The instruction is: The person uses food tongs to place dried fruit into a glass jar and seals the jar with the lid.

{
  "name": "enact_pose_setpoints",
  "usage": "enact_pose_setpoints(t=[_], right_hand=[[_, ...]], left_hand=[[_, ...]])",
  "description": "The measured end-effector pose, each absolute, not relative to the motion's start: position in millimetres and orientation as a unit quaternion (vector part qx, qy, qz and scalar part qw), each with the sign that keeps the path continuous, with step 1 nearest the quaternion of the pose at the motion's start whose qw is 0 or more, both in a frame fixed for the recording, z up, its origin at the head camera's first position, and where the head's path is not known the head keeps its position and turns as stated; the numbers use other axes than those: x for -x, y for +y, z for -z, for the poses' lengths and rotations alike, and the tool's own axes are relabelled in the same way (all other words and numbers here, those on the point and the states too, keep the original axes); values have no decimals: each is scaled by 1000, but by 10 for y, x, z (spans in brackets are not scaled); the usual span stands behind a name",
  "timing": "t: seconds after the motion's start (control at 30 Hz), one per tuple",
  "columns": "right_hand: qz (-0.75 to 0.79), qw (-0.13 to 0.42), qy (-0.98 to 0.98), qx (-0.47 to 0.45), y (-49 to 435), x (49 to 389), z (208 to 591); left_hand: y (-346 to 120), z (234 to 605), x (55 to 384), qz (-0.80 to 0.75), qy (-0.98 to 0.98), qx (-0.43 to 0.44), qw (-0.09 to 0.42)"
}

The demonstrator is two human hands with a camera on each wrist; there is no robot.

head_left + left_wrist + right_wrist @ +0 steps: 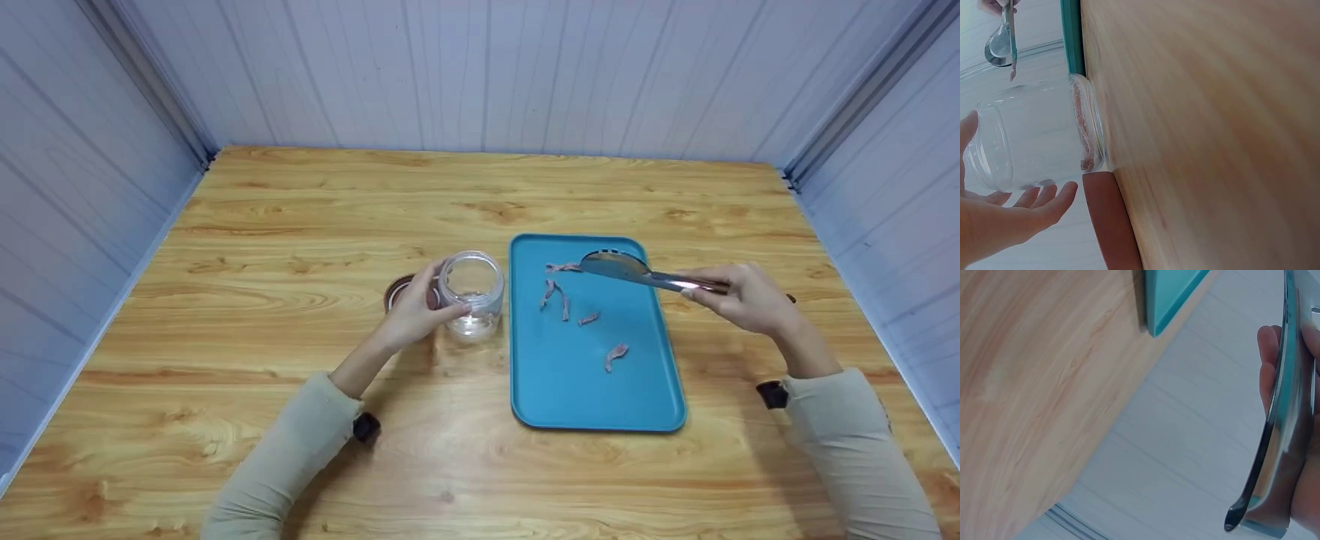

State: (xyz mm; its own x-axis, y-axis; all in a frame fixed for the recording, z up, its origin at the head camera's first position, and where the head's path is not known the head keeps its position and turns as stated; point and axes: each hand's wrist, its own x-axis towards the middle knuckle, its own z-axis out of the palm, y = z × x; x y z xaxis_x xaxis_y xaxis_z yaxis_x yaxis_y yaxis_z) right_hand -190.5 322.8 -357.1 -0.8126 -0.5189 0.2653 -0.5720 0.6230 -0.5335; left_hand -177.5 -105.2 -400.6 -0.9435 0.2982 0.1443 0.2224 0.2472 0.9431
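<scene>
My left hand (421, 309) grips a clear jar (480, 319), thumb on the near side and fingers behind; its mouth faces up, without a lid. In the left wrist view, a reddish-brown strip (1084, 126) lies at the jar's bottom. My right hand (750, 300) holds metal food tongs (616, 265) by the handle, their broad round end over the blue tray (585, 401). In the left wrist view a small strip (1013, 73) hangs at the tips of the tongs. Several thin pinkish strips (616, 355) lie scattered on the tray.
A brown lid (394, 291) lies on the wooden table (285, 225) left of the jar, partly hidden by my left hand. Pale panel walls (450, 75) stand at the back and on both sides. The tray sits just right of the jar.
</scene>
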Motion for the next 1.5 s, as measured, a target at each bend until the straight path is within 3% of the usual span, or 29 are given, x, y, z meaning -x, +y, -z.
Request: enact_pose_setpoints(t=[0.23,0.47,1.5], right_hand=[[-327,37,-887,-324,3140,1931,3493],[-324,61,-872,-361,3000,1947,3384],[-282,117,-842,-445,2370,2018,3379]], left_hand=[[-1020,3817,1673,-587,792,-166,31],[-1069,4109,1835,-586,793,-165,22],[-1065,4101,1828,-604,779,-162,38]])
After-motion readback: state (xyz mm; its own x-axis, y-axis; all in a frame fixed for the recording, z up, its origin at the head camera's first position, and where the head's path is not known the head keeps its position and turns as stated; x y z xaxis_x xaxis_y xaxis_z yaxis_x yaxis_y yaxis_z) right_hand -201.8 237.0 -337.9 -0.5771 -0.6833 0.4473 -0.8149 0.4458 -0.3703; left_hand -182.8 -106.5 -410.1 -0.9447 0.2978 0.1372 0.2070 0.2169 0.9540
